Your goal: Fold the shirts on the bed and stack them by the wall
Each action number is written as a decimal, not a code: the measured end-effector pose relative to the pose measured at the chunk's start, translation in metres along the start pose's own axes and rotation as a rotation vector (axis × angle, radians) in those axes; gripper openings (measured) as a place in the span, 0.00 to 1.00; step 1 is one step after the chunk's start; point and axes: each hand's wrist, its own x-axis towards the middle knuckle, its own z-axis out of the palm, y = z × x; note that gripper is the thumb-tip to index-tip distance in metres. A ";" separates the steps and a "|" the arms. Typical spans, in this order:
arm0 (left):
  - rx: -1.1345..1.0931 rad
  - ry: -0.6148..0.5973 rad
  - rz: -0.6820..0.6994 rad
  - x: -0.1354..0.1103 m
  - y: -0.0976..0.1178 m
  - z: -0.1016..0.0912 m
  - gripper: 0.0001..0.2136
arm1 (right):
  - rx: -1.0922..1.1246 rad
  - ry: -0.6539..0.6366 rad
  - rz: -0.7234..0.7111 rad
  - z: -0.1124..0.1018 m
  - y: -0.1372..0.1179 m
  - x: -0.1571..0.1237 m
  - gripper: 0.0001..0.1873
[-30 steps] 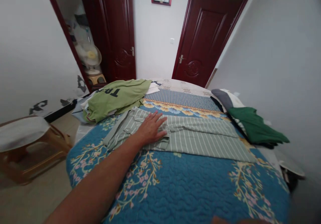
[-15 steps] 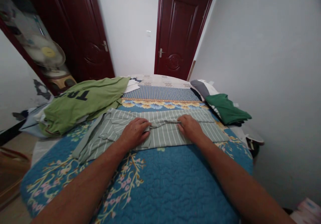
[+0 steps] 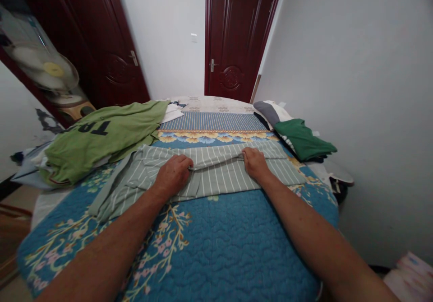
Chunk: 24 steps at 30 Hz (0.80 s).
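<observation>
A grey-green striped garment (image 3: 219, 175) lies flat across the blue floral quilt (image 3: 219, 243) on the bed. My left hand (image 3: 174, 173) rests on its left-middle part with the fingers curled, pinching a fold of the cloth. My right hand (image 3: 254, 163) sits about a forearm's length to the right, its fingers also closed on the same fold. Between the two hands the fold is lifted slightly off the garment.
A green T-shirt with dark letters (image 3: 101, 132) tops a pile of clothes at the bed's left. A dark green folded garment (image 3: 302, 140) lies at the right by the wall. Two dark red doors (image 3: 237, 35) stand behind the bed; a fan (image 3: 43, 67) is at the left.
My right hand came into view and took hold of the striped garment. My left hand went from lying flat to pinching the cloth. The view turned to the right and nearer.
</observation>
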 end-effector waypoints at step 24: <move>-0.245 -0.100 0.068 0.004 -0.015 -0.005 0.08 | -0.139 -0.142 -0.162 -0.032 -0.001 -0.008 0.11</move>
